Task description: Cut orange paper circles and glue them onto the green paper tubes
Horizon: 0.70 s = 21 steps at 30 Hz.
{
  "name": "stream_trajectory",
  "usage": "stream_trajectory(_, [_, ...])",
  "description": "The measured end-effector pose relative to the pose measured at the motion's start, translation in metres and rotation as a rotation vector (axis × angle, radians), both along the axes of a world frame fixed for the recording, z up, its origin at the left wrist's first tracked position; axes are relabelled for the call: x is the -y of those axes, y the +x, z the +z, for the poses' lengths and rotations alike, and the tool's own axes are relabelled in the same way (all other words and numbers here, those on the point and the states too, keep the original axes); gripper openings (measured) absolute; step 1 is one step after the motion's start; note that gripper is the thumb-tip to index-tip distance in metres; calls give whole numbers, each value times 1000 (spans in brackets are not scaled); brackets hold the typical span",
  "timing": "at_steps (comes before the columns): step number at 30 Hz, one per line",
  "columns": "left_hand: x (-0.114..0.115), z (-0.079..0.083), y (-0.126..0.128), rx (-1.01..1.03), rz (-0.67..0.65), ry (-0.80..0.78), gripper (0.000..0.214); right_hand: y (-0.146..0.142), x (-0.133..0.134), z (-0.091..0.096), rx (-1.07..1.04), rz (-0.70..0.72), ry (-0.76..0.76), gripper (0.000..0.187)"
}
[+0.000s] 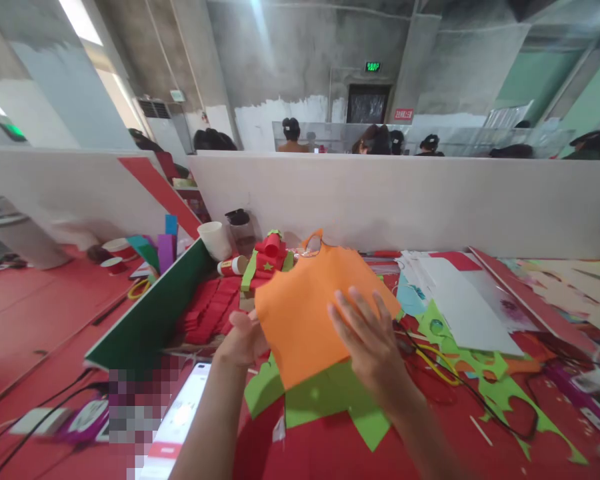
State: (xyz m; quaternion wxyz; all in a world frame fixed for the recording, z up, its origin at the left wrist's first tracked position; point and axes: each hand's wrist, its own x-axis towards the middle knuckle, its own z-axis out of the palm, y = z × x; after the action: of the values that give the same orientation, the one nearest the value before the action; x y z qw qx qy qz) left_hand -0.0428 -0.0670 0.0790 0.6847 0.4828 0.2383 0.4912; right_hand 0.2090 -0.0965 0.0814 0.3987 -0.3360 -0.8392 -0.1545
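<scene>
Paper (305,313), bright orange with a curved notch in its top edge, slants between our two hands, above green sheets (315,400) on the red worktop (455,427). Our left hand (243,339) has its fingers at the paper's left edge and its thumb standing apart; we cannot tell how firmly that grip holds. Our right hand (367,340) is open, fingers spread over the front of the paper, with nothing clasped. To our left, red strips (213,307) lie beside an upright green board (145,313), and a lit phone (180,413) rests near our left forearm. To our right, lime-green scraps (450,343) lie beside white sheets (473,307).
</scene>
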Motion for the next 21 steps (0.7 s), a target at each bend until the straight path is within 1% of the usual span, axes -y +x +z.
stream_trajectory(2, [-1, 3, -4, -56, 77, -52, 91, -14, 6, -6, 113, -67, 16, 59])
stream_trajectory(4, [-5, 8, -6, -184, 166, -101, 74, -22, 10, -10, 184, -91, 4, 57])
stream_trajectory(6, [-10, 13, -6, -274, 273, -80, 70, -23, 14, -10, 249, -48, -44, 53])
stream_trajectory(7, [-12, 15, -7, -300, 284, -87, 66, -22, 17, -7, 280, 2, -88, 52])
stream_trajectory(8, [-13, 17, -8, -312, 267, -105, 61, -20, 19, -2, 302, 61, -144, 55])
stream_trajectory(10, [-14, 19, -15, -302, 183, -162, 52, -11, 22, 12, 288, 181, -285, 76])
stream_trajectory(11, [-13, 20, -20, -288, 144, -184, 49, -6, 22, 20, 225, 216, -355, 84])
stream_trajectory(14, [-13, 23, -36, -242, 109, -177, 41, 10, 18, 41, -46, 320, -575, 90])
stream_trajectory(15, [-14, 26, -40, -245, 83, -162, 40, 15, 14, 46, -130, 349, -643, 91])
stream_trajectory(16, [-15, 29, -43, -269, 28, -147, 39, 19, 10, 50, -210, 359, -685, 91])
stream_trajectory(18, [-22, 37, -43, -407, -152, -121, 36, 23, 0, 52, -289, 382, -798, 94])
stream_trajectory(19, [-27, 41, -41, -515, -241, -103, 33, 23, -4, 50, -308, 413, -884, 96])
stream_trajectory(21, [-39, 48, -32, -750, -377, -28, 29, 19, -11, 43, -330, 478, -1110, 94])
